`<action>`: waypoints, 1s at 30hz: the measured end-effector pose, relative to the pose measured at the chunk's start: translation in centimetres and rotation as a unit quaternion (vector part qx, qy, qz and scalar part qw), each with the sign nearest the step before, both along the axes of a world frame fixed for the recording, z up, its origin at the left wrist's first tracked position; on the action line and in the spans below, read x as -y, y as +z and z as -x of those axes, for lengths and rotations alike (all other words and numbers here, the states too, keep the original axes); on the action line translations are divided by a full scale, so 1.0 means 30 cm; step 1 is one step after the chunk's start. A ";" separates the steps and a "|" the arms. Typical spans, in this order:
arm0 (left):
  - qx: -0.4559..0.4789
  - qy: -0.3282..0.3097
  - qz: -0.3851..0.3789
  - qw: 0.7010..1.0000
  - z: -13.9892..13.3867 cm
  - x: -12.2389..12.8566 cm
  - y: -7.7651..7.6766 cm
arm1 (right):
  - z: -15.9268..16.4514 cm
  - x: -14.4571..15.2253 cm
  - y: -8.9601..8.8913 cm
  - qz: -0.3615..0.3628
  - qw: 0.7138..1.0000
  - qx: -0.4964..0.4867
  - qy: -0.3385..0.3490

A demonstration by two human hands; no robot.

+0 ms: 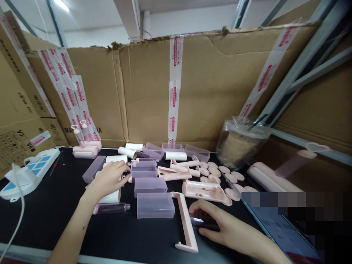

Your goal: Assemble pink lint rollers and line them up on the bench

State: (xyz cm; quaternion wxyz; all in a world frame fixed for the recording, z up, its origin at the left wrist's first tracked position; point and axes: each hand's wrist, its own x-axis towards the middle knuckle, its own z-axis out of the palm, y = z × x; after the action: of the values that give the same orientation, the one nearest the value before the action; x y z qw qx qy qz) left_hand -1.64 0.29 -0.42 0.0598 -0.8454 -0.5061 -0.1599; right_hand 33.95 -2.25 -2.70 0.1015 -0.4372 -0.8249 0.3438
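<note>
My right hand (220, 223) is wrapped around a clear tube (202, 220) that looks dark against the black table. Just left of it lies a pale pink bracket-shaped plastic part (184, 220). My left hand (111, 178) reaches over the white rolls (111, 198), its thumb and fingers apart near the left end of the translucent purple boxes (144, 169); nothing shows between them. Below that hand a clear tube with a pink end (112, 208) lies on the table. Another purple box (155, 205) sits between the two hands.
Pink discs (213, 171) and a pink holder (205, 191) lie right of centre. A bagged cup (239, 143) stands behind, with a phone (277, 231) at right. A power strip (33, 170) lies left; finished-looking pink pieces (85, 149) stand near the cardboard wall (145, 91).
</note>
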 end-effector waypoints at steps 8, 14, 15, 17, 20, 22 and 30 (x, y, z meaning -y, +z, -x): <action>0.011 -0.054 -0.011 0.998 -0.064 0.020 -0.012 | 0.019 0.007 -0.009 -0.052 0.999 0.006 0.007; 0.117 -0.091 -0.032 0.988 -0.118 0.057 -0.001 | -0.038 0.027 0.058 -0.108 0.993 -0.039 -0.020; 0.149 -0.100 -0.026 0.984 -0.134 0.068 0.006 | -0.036 0.030 0.075 -0.118 0.990 -0.066 -0.037; 0.205 -0.122 0.011 0.971 -0.176 0.093 0.017 | -0.003 0.035 0.098 -0.138 0.977 -0.145 -0.078; 0.263 -0.176 0.126 0.940 -0.256 0.125 0.014 | 0.115 0.039 0.096 -0.160 0.935 -0.293 -0.120; 0.322 -0.197 0.196 0.905 -0.308 0.137 -0.009 | 0.209 0.049 0.081 -0.159 0.913 -0.356 -0.119; 0.573 -0.142 0.262 0.763 -0.329 0.141 -0.086 | 0.196 0.092 0.129 -0.229 0.943 -0.235 -0.056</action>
State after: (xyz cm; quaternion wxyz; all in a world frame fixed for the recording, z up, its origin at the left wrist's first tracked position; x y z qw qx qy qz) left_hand 8.24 -3.94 -3.01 -0.4885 -0.6413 -0.3419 -0.4829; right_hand 28.07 -5.02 1.16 0.4083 -0.3542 -0.8086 0.2325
